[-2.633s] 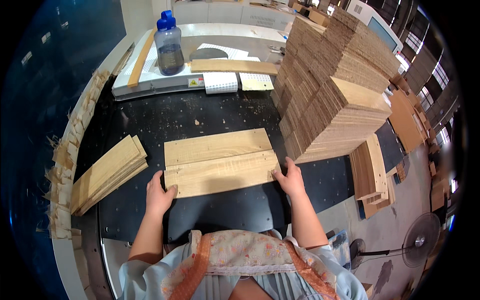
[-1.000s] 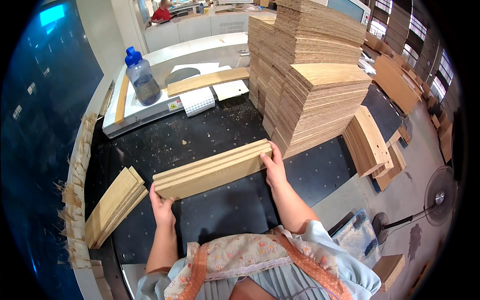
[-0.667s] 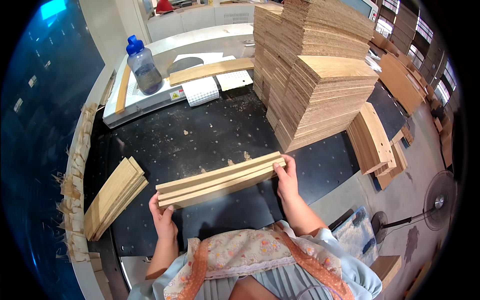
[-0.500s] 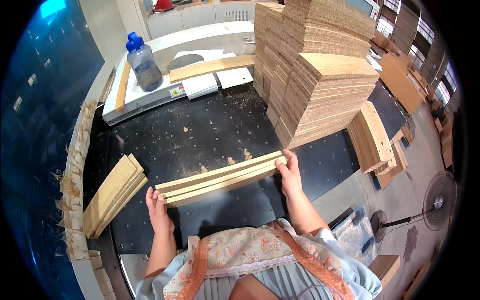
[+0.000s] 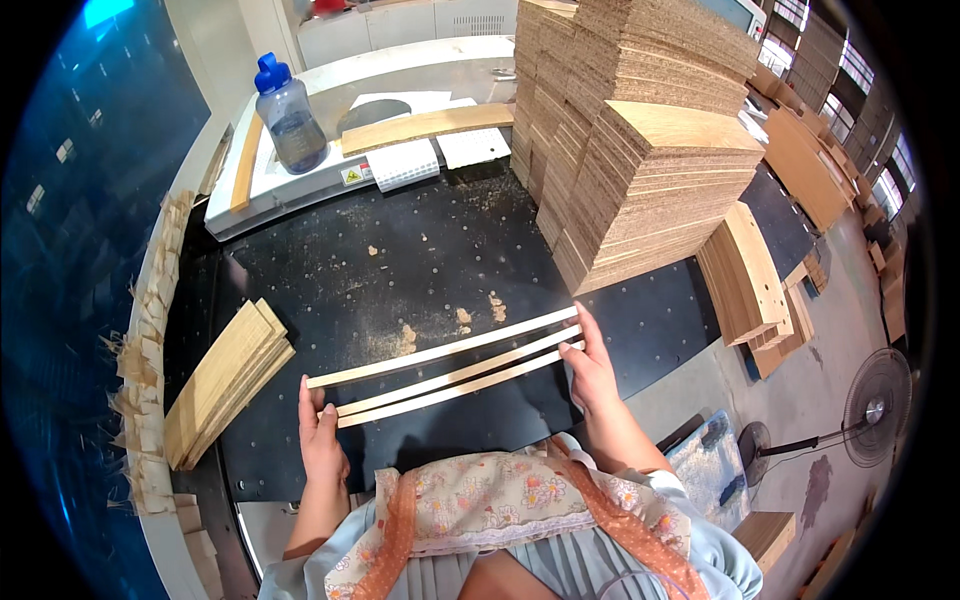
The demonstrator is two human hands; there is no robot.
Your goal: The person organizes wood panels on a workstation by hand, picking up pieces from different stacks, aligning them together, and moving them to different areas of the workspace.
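Three long, narrow wood-grain boards stand on edge between my hands, with gaps between them. My left hand holds their left ends, thumb on the near side and fingers around the far one. At the right ends my right hand grips them the same way, thumb toward me. The boards are over the black perforated tabletop; whether they rest on it I cannot tell. To the left lies a small fanned pile of similar boards, apart from my left hand.
Tall stacks of particleboard pieces stand at the far right. Beside them are drilled boards. A blue-capped water bottle stands on the white ledge behind. Frayed edging strips line the left side. A fan stands on the floor at right.
The boards have spread apart and turned so their thin edges face up; earlier they were closer together with broad faces showing. Both hands still grip the ends.
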